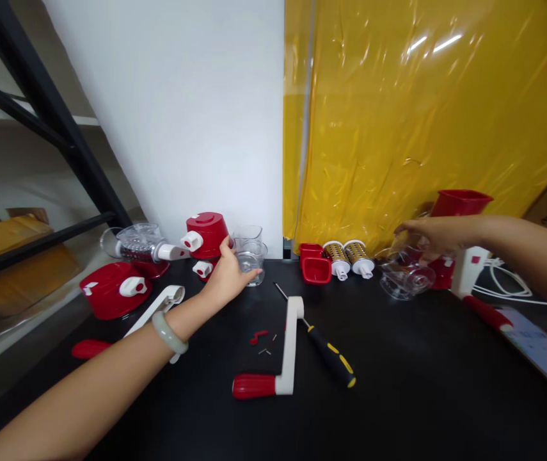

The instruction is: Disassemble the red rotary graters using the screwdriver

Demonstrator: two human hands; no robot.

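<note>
My left hand (229,272) is closed around a clear plastic cup-like part (250,248), the thumb across its front and the other fingers at its left side. Right beside that hand is a red grater body (206,234) with a white knob. My right hand (429,238) reaches down over a clear plastic base (405,280) and grips its upper part; some fingertips are hidden. Behind this hand rises a red hopper (460,202). Between my arms lie a white crank handle with a red grip (254,386) and a screwdriver (333,358).
Two drum graters (348,257) and red square pieces (315,269) line the back. At left are another red body (114,289), a second crank (91,349) and a wrapped drum (141,240). Small screws (264,351) lie mid-table. A phone-like screen (542,349) and white cable (506,288) lie right.
</note>
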